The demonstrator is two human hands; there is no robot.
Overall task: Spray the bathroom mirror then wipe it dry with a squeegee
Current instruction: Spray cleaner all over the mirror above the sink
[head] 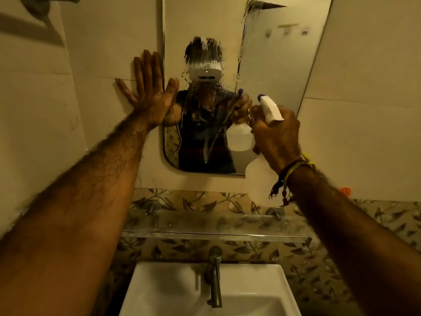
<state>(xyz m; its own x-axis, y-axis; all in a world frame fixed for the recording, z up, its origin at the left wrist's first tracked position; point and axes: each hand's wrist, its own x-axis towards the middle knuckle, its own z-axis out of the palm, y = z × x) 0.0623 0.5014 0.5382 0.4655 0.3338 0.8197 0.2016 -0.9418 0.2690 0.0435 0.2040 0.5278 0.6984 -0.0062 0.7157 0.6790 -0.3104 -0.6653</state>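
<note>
Head view: right hand [276, 135] wrapped around neck of white spray bottle [271, 110], nozzle aimed at mirror [280, 65] on wall. Bottle body hangs below hand, in front of mirror's lower right corner. Left hand [149, 92] flat, fingers spread, on wall tile at mirror's left edge. Wet streaks run down mirror centre. Glass shelf [214, 233], tap [215, 274], white sink [164, 290] below.

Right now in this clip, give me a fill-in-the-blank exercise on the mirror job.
1. The right hand grips a white ____ bottle.
2. The left hand presses flat on the ____ beside the mirror.
3. Liquid runs down the mirror in ____.
4. Below the glass shelf, a steel faucet stands over the white ____.

Missing words: spray; wall; streaks; sink
</note>
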